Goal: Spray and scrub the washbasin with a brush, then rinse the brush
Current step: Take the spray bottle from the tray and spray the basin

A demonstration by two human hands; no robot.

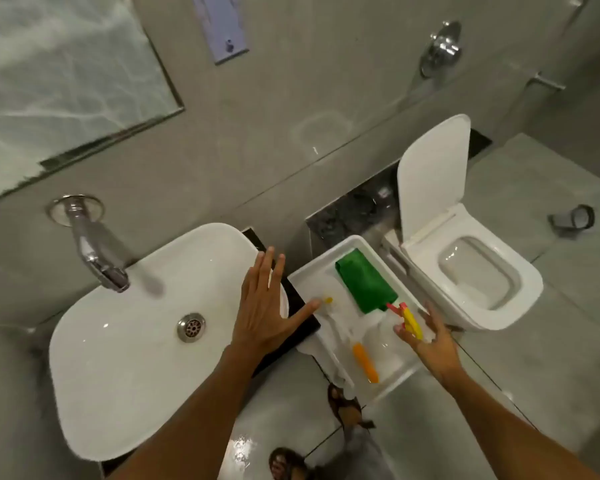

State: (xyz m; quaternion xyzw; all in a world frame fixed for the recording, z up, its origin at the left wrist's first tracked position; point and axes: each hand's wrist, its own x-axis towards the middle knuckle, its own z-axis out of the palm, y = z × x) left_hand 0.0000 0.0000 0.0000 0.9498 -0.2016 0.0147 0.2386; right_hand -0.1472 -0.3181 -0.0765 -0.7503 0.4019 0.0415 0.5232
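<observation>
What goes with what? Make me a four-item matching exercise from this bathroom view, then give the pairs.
Things:
1. green cloth
2. toilet lid
3. left hand
4. tap

States or places:
A. raised upright
B. mounted on the wall above the washbasin
C. lying in the white tray
D. open, fingers spread over the washbasin's right edge

Pairs: 1-C, 2-A, 3-D, 4-B

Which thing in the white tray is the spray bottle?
Find the white tray between the washbasin and the toilet. The spray bottle lies at its right edge, by the right hand. Only it has a yellow and red trigger, beside the green cloth.
</observation>
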